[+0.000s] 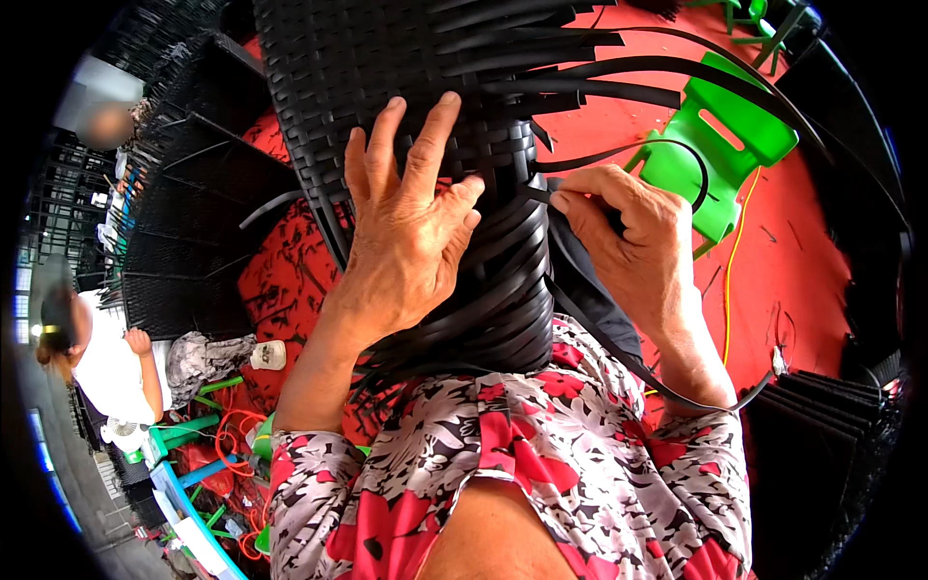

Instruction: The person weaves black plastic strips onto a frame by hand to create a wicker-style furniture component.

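A black woven wicker piece (387, 58) of flat plastic strips rests against my lap, with loose strip ends fanning out to the upper right. My left hand (406, 232) lies flat on the weave, fingers spread and pressing it. My right hand (628, 242) pinches a loose black strip (619, 353) at the right edge of the weave; the strip loops down past my wrist and out to the right.
A green plastic stool (720, 155) stands on the red floor (822, 261) at the upper right, with a yellow cord (732, 271) beside it. Stacked black woven frames (184, 213) fill the left. A person in white (106, 362) sits at the far left. More black strips (831, 406) lie at the lower right.
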`<action>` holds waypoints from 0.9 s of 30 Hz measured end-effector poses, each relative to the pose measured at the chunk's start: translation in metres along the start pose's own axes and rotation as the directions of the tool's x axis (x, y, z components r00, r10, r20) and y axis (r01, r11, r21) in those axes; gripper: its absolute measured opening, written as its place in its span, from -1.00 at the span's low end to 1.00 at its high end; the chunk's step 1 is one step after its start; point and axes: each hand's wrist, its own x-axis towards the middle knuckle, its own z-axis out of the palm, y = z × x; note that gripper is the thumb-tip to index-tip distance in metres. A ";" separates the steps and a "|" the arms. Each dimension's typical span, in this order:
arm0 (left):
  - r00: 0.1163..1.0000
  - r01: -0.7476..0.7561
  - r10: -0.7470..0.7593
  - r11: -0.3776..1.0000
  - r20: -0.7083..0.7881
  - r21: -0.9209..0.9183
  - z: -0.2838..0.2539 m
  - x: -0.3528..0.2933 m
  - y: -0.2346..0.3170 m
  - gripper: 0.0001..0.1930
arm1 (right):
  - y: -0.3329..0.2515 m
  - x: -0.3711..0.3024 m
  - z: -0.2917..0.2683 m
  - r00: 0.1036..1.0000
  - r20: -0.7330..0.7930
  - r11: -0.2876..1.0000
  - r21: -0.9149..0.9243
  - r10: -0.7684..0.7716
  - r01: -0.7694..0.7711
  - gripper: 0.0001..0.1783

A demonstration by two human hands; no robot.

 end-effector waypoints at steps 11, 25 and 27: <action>0.957 -0.254 0.176 0.894 -0.232 -0.368 -0.006 -0.004 0.016 -0.68 | -0.024 -0.021 -0.005 0.971 0.078 0.972 0.087 -0.224 0.217 -0.77; 0.944 0.007 -0.278 0.561 -0.180 -0.828 -0.053 -0.056 -0.059 -0.86 | 0.044 -0.011 -0.028 0.987 -0.093 0.970 0.217 0.129 -0.106 -0.79; 0.910 0.020 -0.361 0.529 -0.204 -0.848 -0.054 -0.060 -0.070 -0.88 | 0.044 -0.005 -0.015 0.997 -0.022 0.946 0.319 0.074 -0.063 -0.72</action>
